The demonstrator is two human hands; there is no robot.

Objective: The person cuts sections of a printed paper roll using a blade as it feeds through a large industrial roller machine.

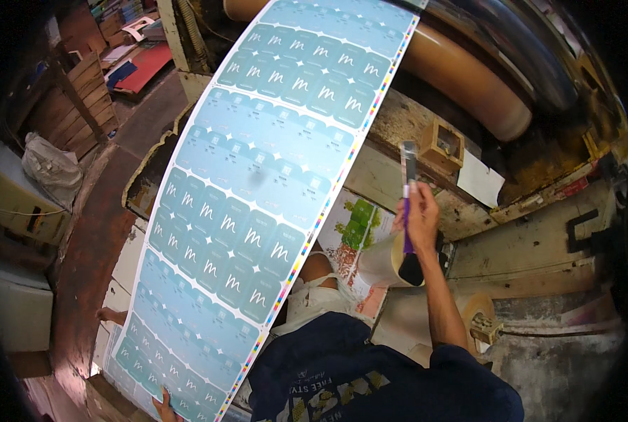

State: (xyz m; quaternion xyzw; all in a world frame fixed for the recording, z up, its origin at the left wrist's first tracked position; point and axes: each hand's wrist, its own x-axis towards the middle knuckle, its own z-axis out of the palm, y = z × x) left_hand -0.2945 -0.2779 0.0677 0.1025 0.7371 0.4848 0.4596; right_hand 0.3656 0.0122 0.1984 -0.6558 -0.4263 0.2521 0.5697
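A long printed sheet (258, 176) in pale blue and teal, with repeated white script marks and a coloured strip down its right edge, slopes from the rollers at the top to the lower left. My left hand (163, 406) pinches its near edge, thumb on the printed face and the other fingers hidden. My right hand (421, 218), off the sheet's right side, is closed round the purple handle of a flat-ended tool (408, 165). Its grey, metal-looking end points up; whether it is a brush or a scraper I cannot make out.
Large rollers (469, 81) lie at the upper right, above a small wooden box (443, 144) and white paper (480, 177). Below my right hand is a white cylinder (379, 260); a film roll (477, 309) lies farther right. Skin (110, 315), limb unclear, shows past the sheet's left edge.
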